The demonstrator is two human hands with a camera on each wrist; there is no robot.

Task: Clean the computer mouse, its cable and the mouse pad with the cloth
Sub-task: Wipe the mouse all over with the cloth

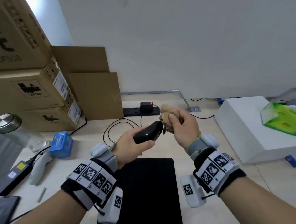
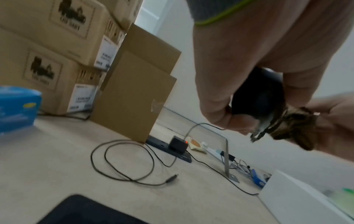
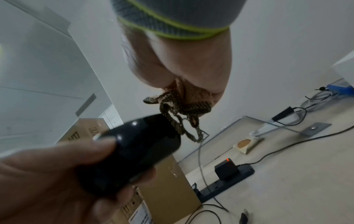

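The left hand (image 1: 132, 146) holds the mouse (image 1: 147, 132) in the air above the desk (image 1: 200, 164), thumb curled over its glossy black rounded shell and fingers wrapped underneath, the front end tilted up and away from the person. The right hand (image 1: 182, 128) grips a bunched cloth (image 1: 167, 117), tan and fuzzy on top with a coarser brown woven face below, and presses its lower edge against the front of the mouse; from the right wrist view a frayed, net-like strip of the weave hangs down beside the shell. The pad (image 1: 151, 187), a flat matte black rectangle with rounded corners, lies on the pale desk just below the hands, nearer the person. The thin black cable (image 2: 122, 160) lies in loose loops on the desk beyond the pad, its plug end free and resting on the surface. Behind it a dark power strip (image 1: 140, 111) carries a small black adapter (image 1: 146, 106) with a red light. Stacked brown cardboard boxes (image 1: 35, 89) stand to the left, with a small blue box (image 1: 62, 145) and a glass jar (image 1: 7, 123) with a metal lid in front. To the right sits a smooth white box (image 1: 247, 132) topped by a shiny green packet (image 1: 282, 121)
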